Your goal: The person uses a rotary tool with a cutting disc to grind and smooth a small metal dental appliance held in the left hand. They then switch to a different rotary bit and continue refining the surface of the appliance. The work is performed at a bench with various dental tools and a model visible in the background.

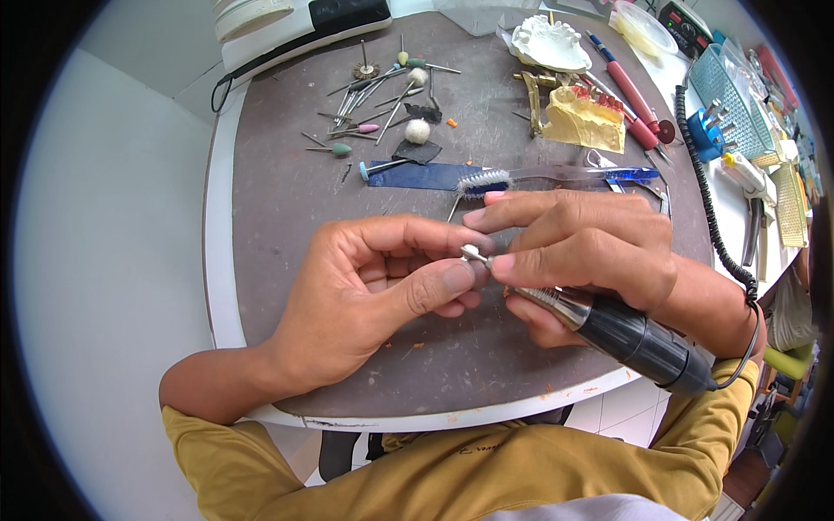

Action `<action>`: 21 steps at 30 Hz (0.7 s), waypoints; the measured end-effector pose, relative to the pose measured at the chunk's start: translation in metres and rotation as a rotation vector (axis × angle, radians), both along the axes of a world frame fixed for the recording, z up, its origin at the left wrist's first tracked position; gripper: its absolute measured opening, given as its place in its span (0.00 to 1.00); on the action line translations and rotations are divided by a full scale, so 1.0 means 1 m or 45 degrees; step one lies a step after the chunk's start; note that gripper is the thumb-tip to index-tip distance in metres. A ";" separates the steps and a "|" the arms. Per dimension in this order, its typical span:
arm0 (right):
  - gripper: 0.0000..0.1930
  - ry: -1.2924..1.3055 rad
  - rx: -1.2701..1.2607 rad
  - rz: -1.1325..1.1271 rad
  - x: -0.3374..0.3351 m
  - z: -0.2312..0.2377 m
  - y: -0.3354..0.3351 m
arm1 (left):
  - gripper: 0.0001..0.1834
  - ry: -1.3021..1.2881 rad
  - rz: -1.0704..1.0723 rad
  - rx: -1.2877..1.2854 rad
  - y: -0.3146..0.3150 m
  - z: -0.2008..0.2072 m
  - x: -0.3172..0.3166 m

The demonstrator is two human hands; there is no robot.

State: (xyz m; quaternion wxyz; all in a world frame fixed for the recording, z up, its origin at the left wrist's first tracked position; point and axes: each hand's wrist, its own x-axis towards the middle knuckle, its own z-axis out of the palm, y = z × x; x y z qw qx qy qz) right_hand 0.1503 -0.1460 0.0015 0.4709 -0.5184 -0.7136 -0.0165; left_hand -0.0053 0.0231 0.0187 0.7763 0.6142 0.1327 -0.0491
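My left hand [347, 282] pinches a small whitish piece [470, 251], like a dental crown, between thumb and fingertips. Wrapped in my right hand [599, 247] is a black and silver rotary handpiece [638, 340], tilted with its tip up to the left. The thin metal bit at its front reaches the small piece; whether it is turning I cannot tell. Both hands meet above the middle of the brown work mat. Just beyond my fingers lies a clear-handled toothbrush [569, 173] with a blue end, its bristles over a dark blue strip [413, 175].
Several grinding bits and felt polishers [417, 131] lie scattered at the far left. A white plaster dental model [549, 45] and a yellowish one [584, 122] stand far right, beside red-handled tools [627, 91]. A coiled black cord [695, 174] runs down the right edge near a blue bur holder [708, 135].
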 end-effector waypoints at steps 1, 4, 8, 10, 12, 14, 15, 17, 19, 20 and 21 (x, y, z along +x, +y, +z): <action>0.14 -0.001 -0.007 0.008 0.000 0.001 -0.001 | 0.14 0.003 0.000 -0.002 0.000 0.000 0.000; 0.13 0.034 0.035 0.020 -0.002 0.000 0.002 | 0.14 0.010 0.005 -0.002 0.001 0.000 -0.001; 0.12 0.040 0.069 0.001 -0.002 0.000 0.003 | 0.14 0.019 0.001 -0.019 0.001 0.001 -0.001; 0.13 0.045 0.063 -0.019 -0.003 0.001 0.002 | 0.13 0.008 0.009 -0.036 0.001 0.000 -0.002; 0.13 0.049 0.058 -0.027 -0.002 0.001 0.002 | 0.13 -0.027 0.034 -0.049 0.001 -0.004 -0.002; 0.13 0.045 0.058 -0.021 -0.002 0.001 0.003 | 0.13 -0.021 0.024 -0.036 0.002 -0.003 -0.002; 0.13 0.045 0.057 -0.016 -0.002 0.001 0.003 | 0.13 -0.019 0.018 -0.031 0.002 -0.003 -0.002; 0.13 0.043 0.043 0.009 -0.002 0.001 0.002 | 0.13 -0.037 0.023 -0.037 0.002 -0.004 -0.002; 0.15 0.019 0.009 0.035 -0.001 0.001 0.001 | 0.13 -0.037 0.027 -0.044 0.002 -0.004 -0.002; 0.15 0.013 -0.006 0.029 -0.001 0.001 0.000 | 0.13 -0.030 0.024 -0.048 0.002 -0.004 -0.002; 0.16 0.007 -0.020 0.022 -0.001 0.001 -0.001 | 0.13 -0.023 0.021 -0.053 0.002 -0.004 -0.002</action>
